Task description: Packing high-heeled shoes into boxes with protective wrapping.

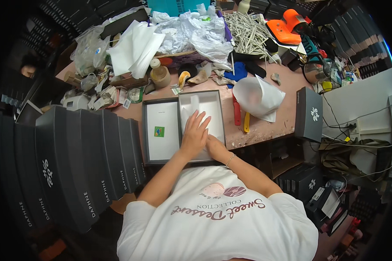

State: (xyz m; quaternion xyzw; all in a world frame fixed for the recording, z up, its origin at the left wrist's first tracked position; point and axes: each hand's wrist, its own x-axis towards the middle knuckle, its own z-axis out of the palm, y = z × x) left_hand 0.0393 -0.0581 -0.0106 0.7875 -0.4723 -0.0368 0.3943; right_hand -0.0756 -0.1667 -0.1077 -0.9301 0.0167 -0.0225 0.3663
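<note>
A dark-grey shoebox [223, 126] with a white lining stands on the pink table in front of me, its white-lined lid [161, 150] beside it on the left. White tissue paper [187, 114] lies in the box. My left hand [196, 135] reaches over the box, fingers stretched and spread on or just above the tissue paper. Close against it, my right hand [216, 148] is at the near right part of the box. Its fingertips are hidden, and whether they hold anything does not show. A green square sticker [159, 132] is on the lid's white inside.
Right of the box lie a white paper-wrapped bundle [259, 98], a red-handled tool [237, 114] and a yellow-handled one [247, 122]. Closed shoeboxes [65, 161] stack at left; another [309, 114] stands right. Behind are crumpled white paper [191, 32], paper sticks [250, 32] and a bottle [160, 75].
</note>
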